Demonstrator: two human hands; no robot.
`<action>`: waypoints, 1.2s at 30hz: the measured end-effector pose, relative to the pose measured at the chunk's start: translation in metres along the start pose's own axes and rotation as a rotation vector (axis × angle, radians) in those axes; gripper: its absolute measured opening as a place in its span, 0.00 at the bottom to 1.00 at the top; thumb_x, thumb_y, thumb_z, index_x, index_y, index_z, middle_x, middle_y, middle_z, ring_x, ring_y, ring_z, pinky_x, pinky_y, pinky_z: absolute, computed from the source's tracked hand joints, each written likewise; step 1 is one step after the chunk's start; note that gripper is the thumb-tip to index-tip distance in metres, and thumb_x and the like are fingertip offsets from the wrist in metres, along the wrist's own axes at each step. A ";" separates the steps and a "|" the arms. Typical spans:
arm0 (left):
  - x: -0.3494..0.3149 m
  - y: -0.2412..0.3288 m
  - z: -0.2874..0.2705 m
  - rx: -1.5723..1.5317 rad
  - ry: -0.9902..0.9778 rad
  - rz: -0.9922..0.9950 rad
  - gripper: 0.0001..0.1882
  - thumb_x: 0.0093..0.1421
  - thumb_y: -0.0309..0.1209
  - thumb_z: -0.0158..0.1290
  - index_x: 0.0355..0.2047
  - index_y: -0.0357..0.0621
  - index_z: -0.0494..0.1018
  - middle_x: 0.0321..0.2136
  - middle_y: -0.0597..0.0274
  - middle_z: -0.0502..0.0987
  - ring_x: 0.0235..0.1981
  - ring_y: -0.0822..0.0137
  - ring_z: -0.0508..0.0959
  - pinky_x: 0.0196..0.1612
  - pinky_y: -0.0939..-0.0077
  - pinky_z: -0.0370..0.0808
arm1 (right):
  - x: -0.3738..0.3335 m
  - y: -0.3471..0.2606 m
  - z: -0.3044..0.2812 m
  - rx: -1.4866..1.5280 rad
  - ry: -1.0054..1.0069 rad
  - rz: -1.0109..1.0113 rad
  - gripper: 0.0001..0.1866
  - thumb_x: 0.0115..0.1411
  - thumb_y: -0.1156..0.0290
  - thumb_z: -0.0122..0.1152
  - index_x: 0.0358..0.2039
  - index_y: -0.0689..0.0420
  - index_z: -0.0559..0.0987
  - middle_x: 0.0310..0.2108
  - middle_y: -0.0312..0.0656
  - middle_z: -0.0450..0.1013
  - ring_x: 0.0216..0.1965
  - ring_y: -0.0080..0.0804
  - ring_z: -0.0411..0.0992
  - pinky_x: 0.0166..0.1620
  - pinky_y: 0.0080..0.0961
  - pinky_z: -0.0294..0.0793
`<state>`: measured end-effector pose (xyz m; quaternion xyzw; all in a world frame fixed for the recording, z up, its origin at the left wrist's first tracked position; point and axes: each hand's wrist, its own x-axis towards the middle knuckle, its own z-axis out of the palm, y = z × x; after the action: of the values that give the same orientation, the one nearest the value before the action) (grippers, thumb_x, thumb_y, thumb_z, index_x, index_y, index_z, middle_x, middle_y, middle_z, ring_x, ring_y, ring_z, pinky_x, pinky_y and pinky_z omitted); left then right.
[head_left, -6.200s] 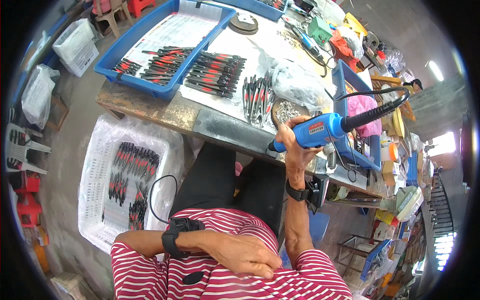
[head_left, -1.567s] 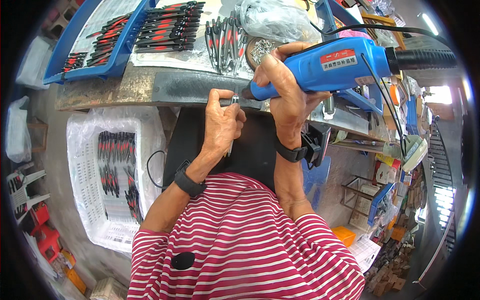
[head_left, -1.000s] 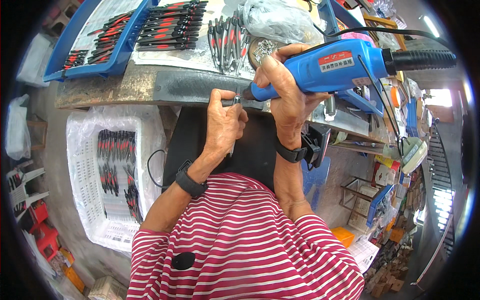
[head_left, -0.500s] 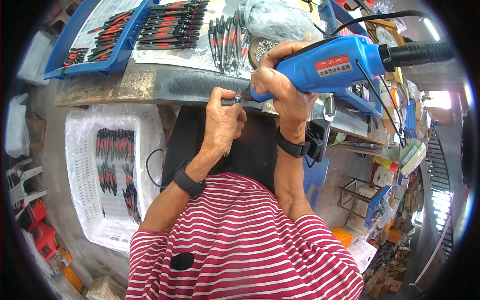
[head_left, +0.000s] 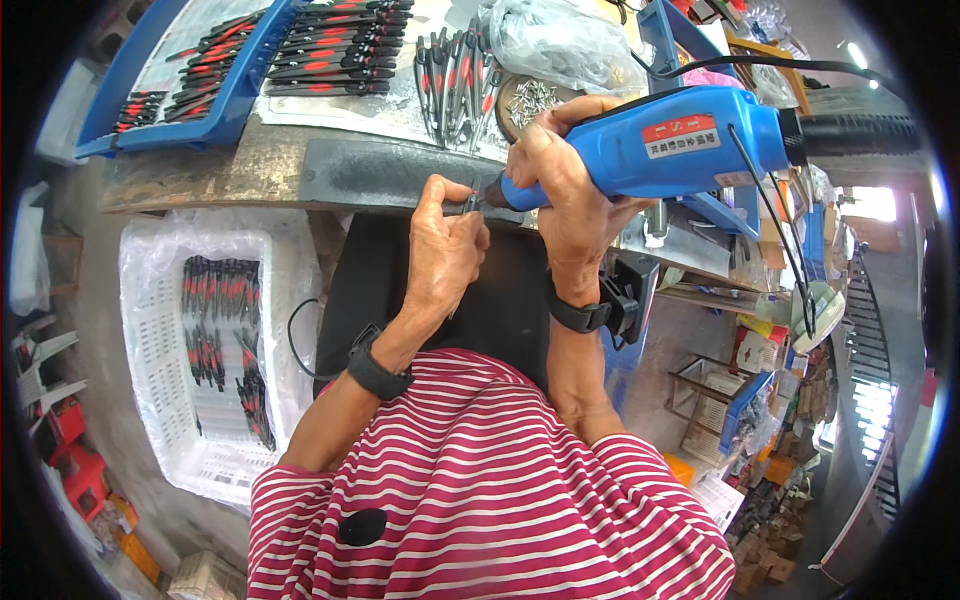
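Observation:
My right hand [head_left: 575, 205] is wrapped round a blue power screwdriver [head_left: 665, 150], which lies almost level with its dark nose pointing left. In my left hand [head_left: 442, 255], thumb and fingers pinch a slim dark tool piece [head_left: 473, 197] at the bench's front edge. The screwdriver's nose meets or nearly meets this piece; exact contact is too small to tell. My palm and fingers hide most of the piece. Beyond my hands lies a bunch of black-and-red handled pieces [head_left: 455, 80], beside a round dish of small silvery screws [head_left: 530, 102].
Rows of black-and-red pieces [head_left: 335, 48] lie on the bench, left of the bunch. A blue tray [head_left: 250, 85] holds more. Below the bench stands a plastic-lined white crate [head_left: 155, 340] with similar pieces. A clear plastic bag [head_left: 560, 45] sits behind the dish; a black hose [head_left: 860, 135] trails right.
The whole view has shifted slightly. The screwdriver sits a little lower and farther right in the picture, its nose still by the piece. Both hands keep their grips.

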<state>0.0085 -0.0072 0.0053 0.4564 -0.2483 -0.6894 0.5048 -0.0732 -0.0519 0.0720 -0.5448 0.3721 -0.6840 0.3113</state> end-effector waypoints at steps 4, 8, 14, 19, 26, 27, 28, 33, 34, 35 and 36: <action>0.001 -0.005 -0.001 -0.021 0.014 0.025 0.09 0.55 0.20 0.42 0.35 0.43 0.56 0.12 0.65 0.66 0.09 0.81 0.60 0.08 0.86 0.53 | -0.004 0.008 -0.002 0.152 0.016 0.096 0.05 0.47 0.82 0.55 0.26 0.69 0.71 0.18 0.42 0.69 0.15 0.25 0.67 0.22 0.20 0.69; 0.001 -0.006 0.000 -0.010 0.035 0.022 0.08 0.55 0.20 0.42 0.35 0.42 0.57 0.12 0.65 0.66 0.08 0.81 0.60 0.08 0.86 0.53 | -0.002 0.013 0.000 -0.107 -0.063 -0.015 0.06 0.46 0.79 0.59 0.25 0.67 0.73 0.17 0.39 0.68 0.16 0.24 0.67 0.22 0.19 0.68; -0.001 0.002 0.002 -0.024 0.043 -0.005 0.08 0.55 0.20 0.42 0.34 0.44 0.58 0.12 0.64 0.67 0.08 0.80 0.60 0.07 0.85 0.52 | -0.003 -0.008 0.009 -0.169 0.003 0.022 0.11 0.42 0.84 0.66 0.28 0.65 0.75 0.25 0.35 0.72 0.26 0.18 0.71 0.27 0.17 0.70; 0.000 -0.003 0.001 -0.014 0.020 0.028 0.09 0.55 0.20 0.42 0.35 0.45 0.57 0.12 0.64 0.66 0.08 0.80 0.60 0.07 0.85 0.52 | 0.002 -0.017 0.005 -0.036 -0.085 0.180 0.08 0.44 0.80 0.64 0.25 0.64 0.75 0.20 0.34 0.71 0.21 0.18 0.69 0.25 0.15 0.68; 0.000 -0.004 0.000 -0.063 0.003 0.014 0.10 0.55 0.21 0.42 0.36 0.45 0.56 0.13 0.63 0.66 0.09 0.79 0.60 0.08 0.85 0.53 | 0.000 -0.015 0.015 -0.070 0.016 0.151 0.06 0.44 0.79 0.63 0.23 0.64 0.74 0.13 0.35 0.69 0.15 0.18 0.67 0.22 0.15 0.66; -0.002 -0.005 0.001 -0.075 0.001 -0.003 0.10 0.55 0.21 0.42 0.36 0.45 0.56 0.13 0.63 0.66 0.09 0.79 0.61 0.08 0.85 0.53 | -0.001 -0.017 0.014 -0.073 0.012 0.145 0.07 0.44 0.79 0.63 0.24 0.64 0.74 0.13 0.35 0.69 0.15 0.19 0.67 0.22 0.15 0.66; -0.002 -0.004 0.001 -0.083 -0.001 -0.011 0.10 0.55 0.21 0.42 0.36 0.45 0.56 0.13 0.63 0.66 0.09 0.79 0.61 0.08 0.85 0.53 | 0.001 -0.017 0.015 -0.071 0.007 0.133 0.07 0.44 0.80 0.63 0.25 0.64 0.74 0.14 0.36 0.70 0.15 0.19 0.67 0.22 0.15 0.66; -0.001 -0.005 -0.001 -0.075 0.001 0.004 0.11 0.56 0.20 0.43 0.37 0.47 0.56 0.16 0.60 0.69 0.09 0.79 0.61 0.08 0.86 0.52 | 0.004 -0.026 0.016 -0.010 -0.026 0.144 0.10 0.43 0.81 0.63 0.27 0.65 0.73 0.16 0.38 0.70 0.15 0.22 0.68 0.21 0.17 0.66; -0.001 -0.005 -0.001 -0.074 -0.001 0.002 0.11 0.56 0.20 0.43 0.37 0.47 0.56 0.16 0.60 0.68 0.09 0.79 0.61 0.09 0.86 0.53 | 0.005 -0.028 0.015 0.009 -0.037 0.149 0.10 0.42 0.82 0.63 0.28 0.66 0.73 0.17 0.39 0.70 0.15 0.22 0.68 0.21 0.17 0.67; -0.001 -0.005 -0.001 -0.075 -0.005 -0.001 0.11 0.56 0.20 0.43 0.37 0.47 0.56 0.16 0.60 0.68 0.09 0.79 0.61 0.09 0.86 0.53 | 0.005 -0.029 0.015 0.006 -0.039 0.142 0.11 0.42 0.82 0.63 0.28 0.66 0.73 0.17 0.39 0.70 0.15 0.23 0.68 0.21 0.17 0.67; 0.000 -0.006 -0.001 -0.081 -0.007 -0.006 0.11 0.56 0.20 0.43 0.37 0.47 0.56 0.16 0.61 0.68 0.09 0.80 0.61 0.09 0.86 0.53 | 0.006 -0.031 0.015 0.000 -0.041 0.134 0.11 0.42 0.82 0.63 0.28 0.66 0.73 0.17 0.39 0.70 0.15 0.23 0.68 0.21 0.17 0.67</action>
<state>0.0066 -0.0047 0.0007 0.4339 -0.2207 -0.7020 0.5198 -0.0605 -0.0427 0.1029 -0.5326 0.4012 -0.6503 0.3640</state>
